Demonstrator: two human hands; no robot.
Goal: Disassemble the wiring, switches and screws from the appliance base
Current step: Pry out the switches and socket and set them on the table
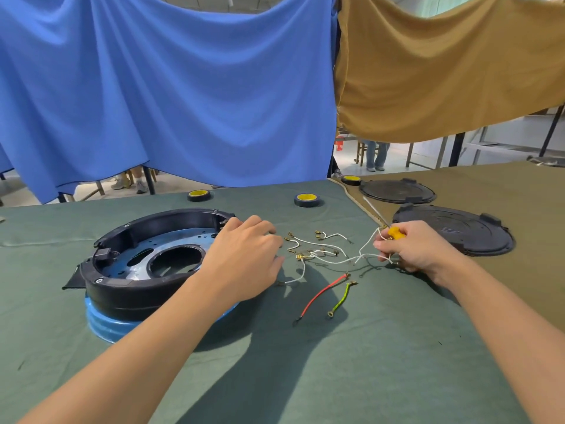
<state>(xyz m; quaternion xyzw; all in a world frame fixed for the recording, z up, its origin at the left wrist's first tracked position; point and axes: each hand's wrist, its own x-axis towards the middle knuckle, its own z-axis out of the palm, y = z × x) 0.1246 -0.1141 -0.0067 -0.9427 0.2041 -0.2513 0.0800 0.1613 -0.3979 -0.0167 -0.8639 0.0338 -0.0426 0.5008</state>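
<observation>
Nearest on the green cloth-covered counter (305,377) lie a loose red wire (321,293) and a green-yellow wire (341,299), both off the appliance, light and limp, best lifted by their metal end terminals. Beyond them, the tangle of thin white wires with brass terminals (324,255) sprawls between the hands, which are well apart. It would likely snag if dragged, so take one terminal at a time. The left hand (244,258) rests over the right rim of the round black plastic appliance base (122,286), its fingers bent toward the terminals; whether they pinch anything I cannot tell. The base looks rigid and bulky, and its thick rim offers the firm hold. The right hand (419,246) grips a yellow-handled screwdriver (396,233) with white strands pinched under its fingers. Farther off lie two round black ribbed covers (452,231).
</observation>
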